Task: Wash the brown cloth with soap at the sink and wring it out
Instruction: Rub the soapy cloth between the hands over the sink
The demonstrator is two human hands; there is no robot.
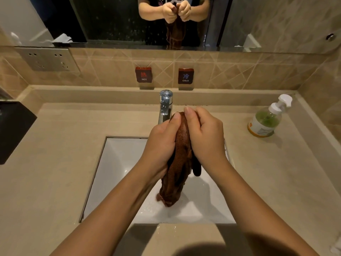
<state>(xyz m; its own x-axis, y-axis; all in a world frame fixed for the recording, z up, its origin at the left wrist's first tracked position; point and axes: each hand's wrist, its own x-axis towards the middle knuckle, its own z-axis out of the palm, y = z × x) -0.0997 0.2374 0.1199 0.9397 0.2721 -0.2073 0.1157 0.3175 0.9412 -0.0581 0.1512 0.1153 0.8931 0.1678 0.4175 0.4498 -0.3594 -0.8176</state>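
The brown cloth (181, 163) hangs bunched and wet over the white sink (118, 163), its lower end touching the basin floor. My left hand (162, 143) grips its upper part from the left. My right hand (204, 137) grips it from the right, fingers curled over the top. Both hands press the cloth between them just in front of the chrome tap (165, 104). No water stream is visible. A pump bottle of green soap (267, 119) stands on the counter at the right, apart from my hands.
The beige counter (55, 163) surrounds the sink. HOT (144, 74) and COLD (185, 76) plaques are on the tiled back wall. A black box (13, 130) sits at the left edge. A mirror (129, 19) above reflects my hands and cloth.
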